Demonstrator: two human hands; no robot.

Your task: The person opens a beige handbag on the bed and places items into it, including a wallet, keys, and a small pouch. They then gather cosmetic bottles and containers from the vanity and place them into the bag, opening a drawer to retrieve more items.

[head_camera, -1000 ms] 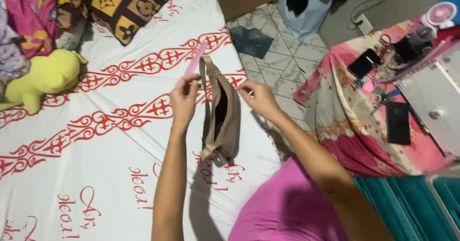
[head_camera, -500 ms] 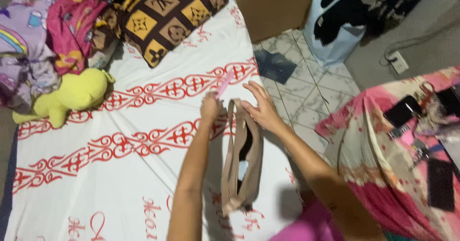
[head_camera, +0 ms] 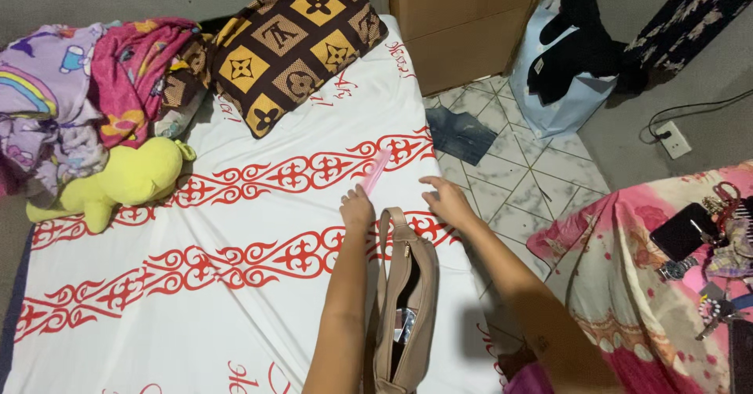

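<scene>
Now the left hand (head_camera: 357, 208) pinches a flat pink comb (head_camera: 376, 170) over the white bedsheet (head_camera: 235, 284). Just right of it, the right hand (head_camera: 445, 199) hovers with fingers spread, holding nothing. Between both forearms lies the unzipped beige handbag (head_camera: 408, 308).

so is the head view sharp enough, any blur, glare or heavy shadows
Head view: mostly sharp, even indoor light, no glare on the white sheet. The left hand, holding a pink comb, and the right hand are slightly soft. A dark shadow lies on the sheet beside the beige bag. Wide-angle lens bends the edges.
</scene>
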